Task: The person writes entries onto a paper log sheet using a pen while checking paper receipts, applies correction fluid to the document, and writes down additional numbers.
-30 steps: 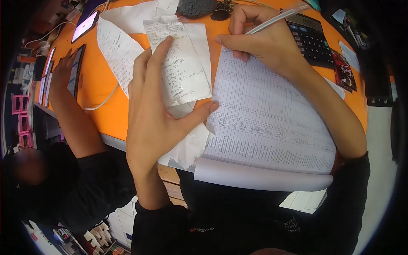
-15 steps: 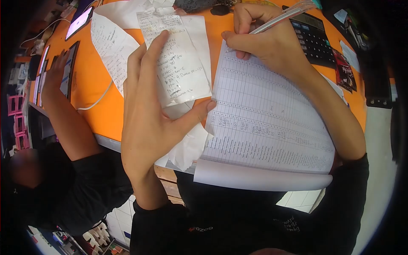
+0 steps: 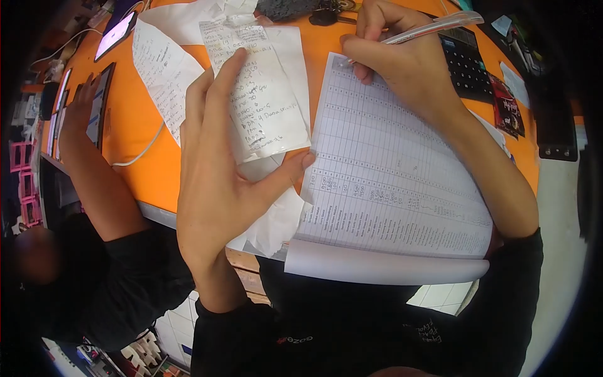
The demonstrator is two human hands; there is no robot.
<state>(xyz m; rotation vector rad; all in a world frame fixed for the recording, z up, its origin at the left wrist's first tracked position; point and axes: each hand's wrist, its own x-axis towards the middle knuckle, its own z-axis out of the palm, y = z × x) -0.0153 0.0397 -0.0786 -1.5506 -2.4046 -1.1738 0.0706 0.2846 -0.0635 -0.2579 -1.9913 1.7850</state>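
My left hand (image 3: 220,182) lies spread over the left side of a handwritten slip (image 3: 267,107), its index finger on the writing and its thumb at the left edge of a printed table sheet (image 3: 383,163). In my right hand (image 3: 402,56) is a clear pen (image 3: 436,26), its tip near the sheet's top left corner. The sheet's lower edge curls into a roll (image 3: 383,264). Handwritten numbers fill some of its rows. A second long handwritten slip (image 3: 160,75) lies left of the first, and crumpled paper (image 3: 273,223) shows under my left hand.
A black calculator (image 3: 465,66) and a dark red packet (image 3: 507,107) lie right of my right hand. Keys (image 3: 326,14) are at the top. On the left, another person's hand (image 3: 78,113) rests by a tablet (image 3: 100,103); a lit phone (image 3: 115,34) and white cable (image 3: 141,154) lie near.
My right hand and the pen have shifted slightly right, and the pen is tilted lower. My left hand and the slip have moved a little to the left in view.
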